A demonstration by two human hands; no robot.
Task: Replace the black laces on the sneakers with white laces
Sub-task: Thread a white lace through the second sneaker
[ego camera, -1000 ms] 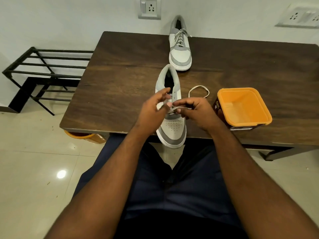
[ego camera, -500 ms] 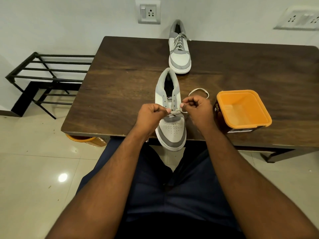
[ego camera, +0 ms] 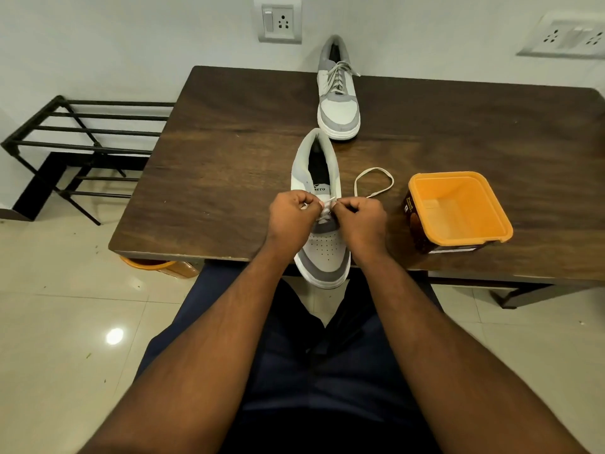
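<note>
Near sneaker (ego camera: 322,221) lies on the dark wooden table (ego camera: 229,178) at its front edge; the toe overhangs that edge toward the person's lap, heel toward the wall. Long axis runs roughly front to back, tilted slightly left at the heel end. Opening faces up; tongue and dark insole visible.

Left hand (ego camera: 291,221) sits at the shoe's left side over the eyelet area, fingers curled, pinching the white lace (ego camera: 373,185) near the eyelets. Right hand (ego camera: 360,221) mirrors it on the right side, fingers curled, pinching the same lace. The two hands are just beside each other across the tongue. A short lace tip sticks up between them. The exact eyelet being worked is hidden by the knuckles.

The lace's free length runs from the right hand out in a loop on the table, between the shoe and the orange container (ego camera: 458,211).

Far sneaker (ego camera: 339,96), already laced in white, stands at the table's back edge, heel against the wall, toe toward the near shoe; the two are close to in line and near each other.

Room: bare tabletop left of the near shoe out to the left edge. The container on the right is near the front edge, close to the right hand. A black metal rack (ego camera: 82,142) stands on the floor beyond the table's left edge.
</note>
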